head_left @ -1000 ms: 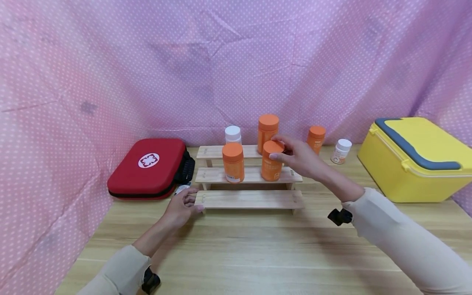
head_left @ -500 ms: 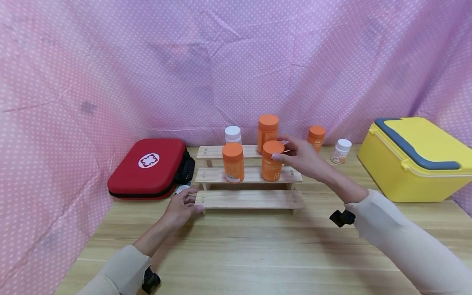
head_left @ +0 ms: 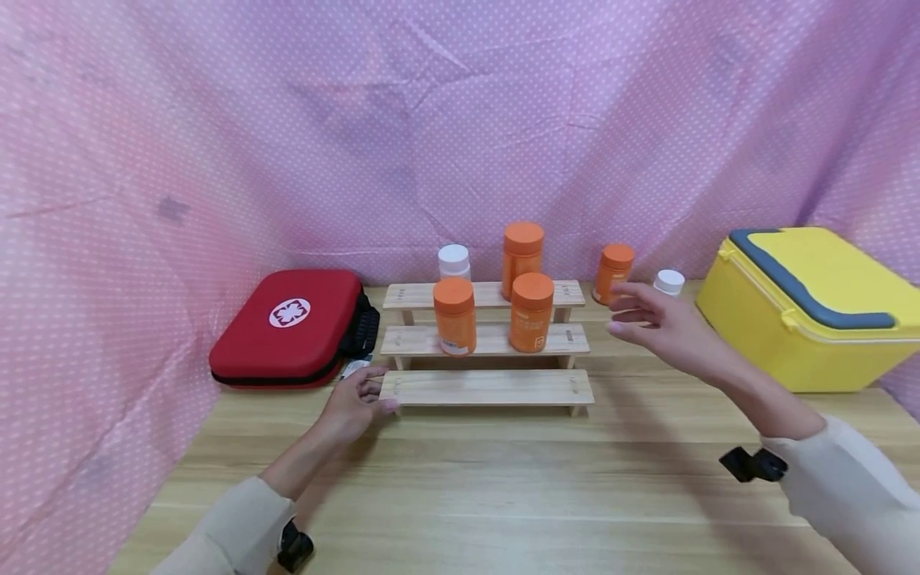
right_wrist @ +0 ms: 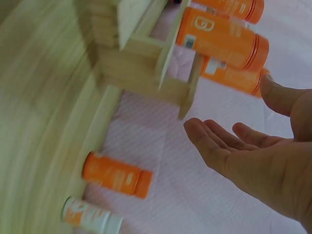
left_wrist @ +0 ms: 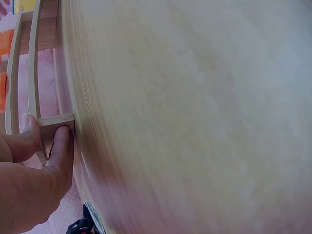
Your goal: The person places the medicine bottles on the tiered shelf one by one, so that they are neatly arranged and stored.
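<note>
Left hand point(head_left: 348, 411) pinches the rack point(head_left: 485, 388) at its left end; right hand point(head_left: 664, 327) hovers, loosely spread, to the rack's right!

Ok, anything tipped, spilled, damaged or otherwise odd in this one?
Nothing looks tipped or spilled: every bottle on the wooden rack and table stands upright, capped. The main oddity is a dark smudge on the pink curtain at left, unlike its pale dots; stain or damage, I can't tell.

This is a small nook: a wooden table point(head_left: 460, 495) with pink dotted cloth point(head_left: 446, 120) hung round, hiding the room
</note>
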`<state>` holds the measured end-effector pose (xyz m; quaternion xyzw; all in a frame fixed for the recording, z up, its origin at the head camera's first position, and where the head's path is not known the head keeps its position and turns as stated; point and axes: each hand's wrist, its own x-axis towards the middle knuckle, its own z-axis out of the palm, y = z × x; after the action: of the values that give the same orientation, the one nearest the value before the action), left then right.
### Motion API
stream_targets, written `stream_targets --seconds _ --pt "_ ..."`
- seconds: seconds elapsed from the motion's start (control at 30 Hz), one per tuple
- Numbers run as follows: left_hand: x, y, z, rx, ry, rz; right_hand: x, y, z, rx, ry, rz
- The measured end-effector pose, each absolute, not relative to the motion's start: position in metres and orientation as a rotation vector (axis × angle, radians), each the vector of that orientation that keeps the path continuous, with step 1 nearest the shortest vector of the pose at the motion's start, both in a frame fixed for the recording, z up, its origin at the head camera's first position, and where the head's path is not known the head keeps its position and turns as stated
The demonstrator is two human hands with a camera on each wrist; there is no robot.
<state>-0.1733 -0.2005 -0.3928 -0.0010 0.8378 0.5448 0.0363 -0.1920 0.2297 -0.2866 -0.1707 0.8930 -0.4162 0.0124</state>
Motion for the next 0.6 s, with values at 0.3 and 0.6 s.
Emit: stream_targets --seconds 0.3,0.6 --pt "-0.174 -0.200 -0.393 0.002 2.578 1.670 -0.188 0.285 -0.315 -0.504 2.846 -1.366" --pt "-0.174 -0.201 -0.393 -0.020 2.574 1.654 -0.203 0.308 -0.320 -0.319 2.992 -1.209"
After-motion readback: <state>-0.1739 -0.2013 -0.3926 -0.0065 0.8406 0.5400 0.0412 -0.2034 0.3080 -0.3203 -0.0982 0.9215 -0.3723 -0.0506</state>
